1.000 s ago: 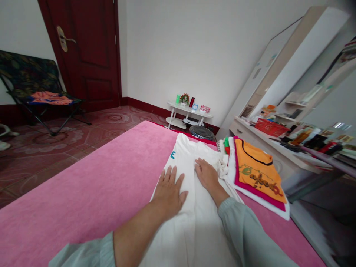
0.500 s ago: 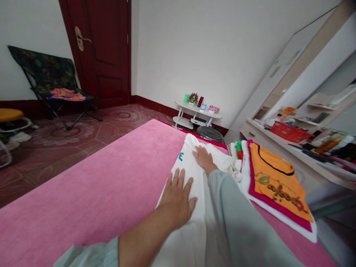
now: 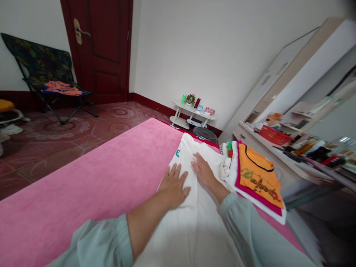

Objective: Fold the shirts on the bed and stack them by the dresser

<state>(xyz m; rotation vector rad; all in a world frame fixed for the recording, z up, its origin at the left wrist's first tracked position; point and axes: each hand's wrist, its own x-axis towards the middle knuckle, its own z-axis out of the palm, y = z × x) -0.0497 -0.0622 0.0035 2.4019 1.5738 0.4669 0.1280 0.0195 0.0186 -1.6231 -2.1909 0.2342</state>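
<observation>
A white T-shirt (image 3: 191,222) with a teal letter near its far left edge lies spread on the pink bed cover (image 3: 91,185). My left hand (image 3: 174,185) rests flat on it, fingers stretched out and slightly apart. My right hand (image 3: 203,172) lies flat beside it on the same cloth, fingers pointing away from me. Both hands hold nothing. Pale green sleeves cover my forearms.
A pile of folded clothes (image 3: 257,181) topped by an orange shirt lies right of the white one. A dresser (image 3: 280,148) with a red basket and bottles stands at the right. A small white table (image 3: 191,113), a dark red door (image 3: 102,48) and a folding chair (image 3: 47,81) stand beyond.
My right hand has drawn back from the shirt's far end to lie next to my left hand. My left hand slid slightly forward. The view shifted a little.
</observation>
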